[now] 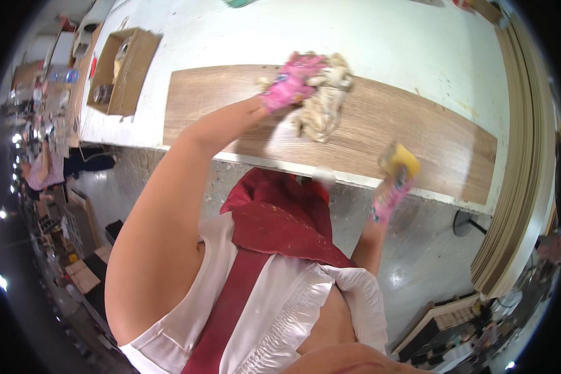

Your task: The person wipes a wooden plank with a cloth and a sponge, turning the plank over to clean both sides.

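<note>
A long wood-grain board (442,137) lies flat along the near edge of a white table (230,40). My left hand (293,81), in a pink patterned glove, is closed on a crumpled cream rag (323,115) and presses it on the board left of its middle. At the board's near edge, further right, my right hand (391,196) wears a similar glove. It grips a yellow sponge-like block (401,157) with a paler, dirty end, slightly blurred; its fingers are partly hidden behind the block.
An open cardboard box (140,68) with several items stands at the table's left. A stack of long boards (511,174) runs along the right side. A dark round base (462,223) shows under the table's edge. Another person (43,165) is far left.
</note>
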`<state>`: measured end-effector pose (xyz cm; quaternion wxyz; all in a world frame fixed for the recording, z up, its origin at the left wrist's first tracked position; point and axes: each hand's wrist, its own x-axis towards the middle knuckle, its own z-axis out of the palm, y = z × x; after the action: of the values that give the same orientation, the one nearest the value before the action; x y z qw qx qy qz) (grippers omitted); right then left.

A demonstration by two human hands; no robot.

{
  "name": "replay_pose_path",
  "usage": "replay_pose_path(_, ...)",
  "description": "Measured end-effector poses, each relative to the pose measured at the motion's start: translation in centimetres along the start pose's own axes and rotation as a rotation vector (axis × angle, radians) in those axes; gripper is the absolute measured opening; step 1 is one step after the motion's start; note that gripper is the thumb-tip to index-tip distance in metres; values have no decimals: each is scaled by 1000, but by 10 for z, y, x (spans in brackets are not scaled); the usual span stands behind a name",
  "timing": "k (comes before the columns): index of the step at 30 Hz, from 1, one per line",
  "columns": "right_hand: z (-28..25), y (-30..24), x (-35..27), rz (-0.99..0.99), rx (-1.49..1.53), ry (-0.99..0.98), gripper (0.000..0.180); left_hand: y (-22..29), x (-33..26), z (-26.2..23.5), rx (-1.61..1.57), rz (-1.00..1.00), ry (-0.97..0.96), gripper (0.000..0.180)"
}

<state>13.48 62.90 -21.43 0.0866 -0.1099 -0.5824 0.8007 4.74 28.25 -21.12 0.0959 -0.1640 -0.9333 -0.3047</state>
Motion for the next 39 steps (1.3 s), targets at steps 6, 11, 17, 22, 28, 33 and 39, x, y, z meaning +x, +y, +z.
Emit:
replay_pose_path(6, 96, 33, 9, -170, -452, -267, 48, -99, -157, -153, 117, -587, 210, 59)
replay_pose_path(11, 102, 39, 13, -225, -421, -243, 47, -207, -247, -177, 483, -563, 371, 47)
replay_pose_path(17, 100, 44, 19, -218, -519, -192, 46, -189, -269, -169, 45, -694, 660, 45)
replay_pose_path(22, 107, 39, 11, -189, -433, -177, 48, -95, -309, -175, 346, -527, 513, 51)
replay_pose_path(28, 110, 39, 12, -190, -422, -212, 46, 23, -270, -121, -227, -637, 501, 46)
replay_pose_path(33, 122, 29, 9, -143, -353, -214, 46, 90, -185, -15, -321, -203, 415, 57)
replay_pose_path(39, 126, 25, 5, -170, -392, -221, 45, 103, -184, -5, -314, 73, 440, 57)
